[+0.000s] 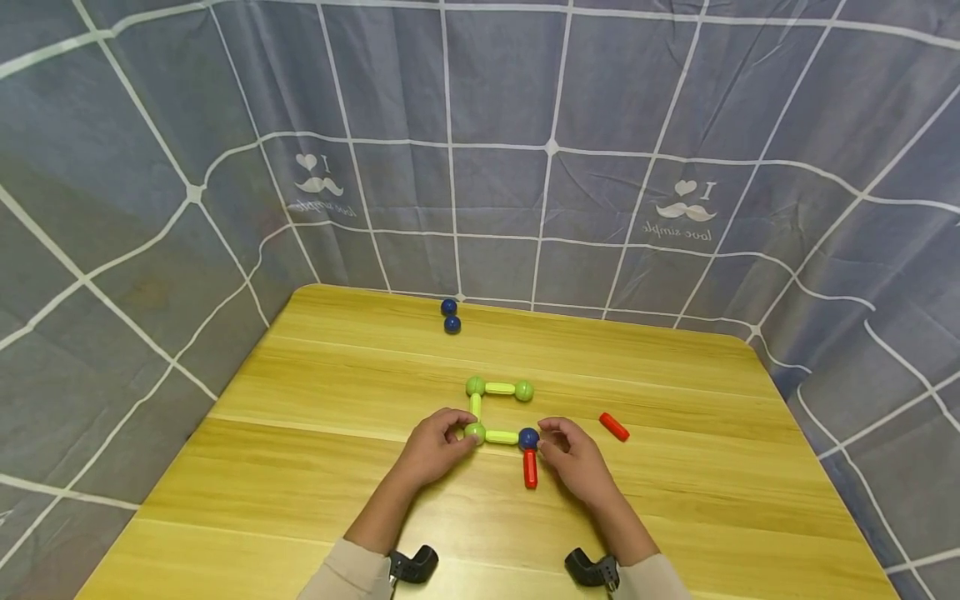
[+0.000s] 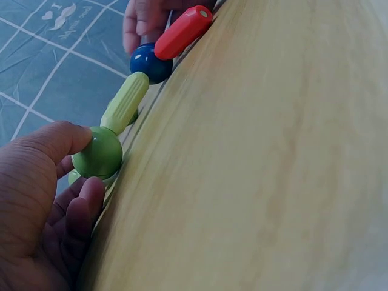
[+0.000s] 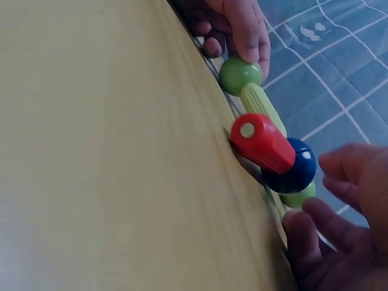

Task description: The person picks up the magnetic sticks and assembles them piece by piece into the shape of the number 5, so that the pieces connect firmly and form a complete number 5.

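Observation:
My left hand (image 1: 437, 446) pinches the green ball (image 2: 97, 153) at the near left corner of a joined shape. From that ball a light green rod (image 1: 502, 437) runs right to a blue ball (image 3: 290, 167). A red rod (image 1: 530, 469) sticks out from the blue ball toward me. Just right of the blue ball is my right hand (image 1: 576, 458), its thumb and fingers spread beside it with a small gap. Another light green rod (image 1: 476, 407) leads away from the held ball to a far green ball (image 1: 476, 386).
From the far green ball, one more light green rod (image 1: 499, 388) reaches a third green ball (image 1: 524, 391). A loose red rod (image 1: 614, 427) lies to the right. Two blue balls (image 1: 452, 324) sit near the table's back edge, before a grey gridded curtain (image 1: 502, 192).

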A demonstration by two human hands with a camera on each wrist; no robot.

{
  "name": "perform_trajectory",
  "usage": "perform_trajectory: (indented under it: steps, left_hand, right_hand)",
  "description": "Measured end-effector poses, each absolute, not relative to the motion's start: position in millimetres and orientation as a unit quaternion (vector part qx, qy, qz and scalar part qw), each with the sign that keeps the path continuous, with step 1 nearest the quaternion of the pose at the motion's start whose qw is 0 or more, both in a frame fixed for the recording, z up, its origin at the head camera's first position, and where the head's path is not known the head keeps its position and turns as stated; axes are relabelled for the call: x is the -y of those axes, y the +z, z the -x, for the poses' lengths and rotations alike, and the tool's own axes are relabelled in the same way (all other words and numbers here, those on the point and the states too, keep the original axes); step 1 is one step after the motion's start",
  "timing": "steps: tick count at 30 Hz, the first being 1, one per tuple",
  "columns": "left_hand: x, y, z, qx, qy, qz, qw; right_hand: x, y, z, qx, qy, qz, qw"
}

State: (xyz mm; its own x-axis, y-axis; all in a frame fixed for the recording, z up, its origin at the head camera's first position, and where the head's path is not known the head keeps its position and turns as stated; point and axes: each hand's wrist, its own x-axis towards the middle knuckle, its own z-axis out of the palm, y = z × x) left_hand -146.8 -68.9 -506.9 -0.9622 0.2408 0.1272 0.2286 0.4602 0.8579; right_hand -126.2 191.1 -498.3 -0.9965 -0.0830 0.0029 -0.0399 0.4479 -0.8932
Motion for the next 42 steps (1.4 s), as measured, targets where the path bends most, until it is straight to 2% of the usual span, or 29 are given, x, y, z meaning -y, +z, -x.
perform_trajectory:
  steps: [7, 35, 42]
  left_hand:
    - [68.0, -508.3, 146.5, -0.856, 0.498, -0.135, 0.013]
    - [68.5, -508.9, 147.0, -0.851, 0.506, -0.139, -0.003]
    - [68.3, -509.3, 147.7, -0.828, 0.549, -0.109, -0.038]
  right_hand:
    - [-194.0, -502.9, 132.0, -0.836, -0.536, 0.089, 0.074]
    - [-191.6, -507.5, 130.5, -0.853, -0.512, 0.083, 0.051]
    - [-191.5, -508.2, 131.9, -0.855, -0.51, 0.083, 0.05]
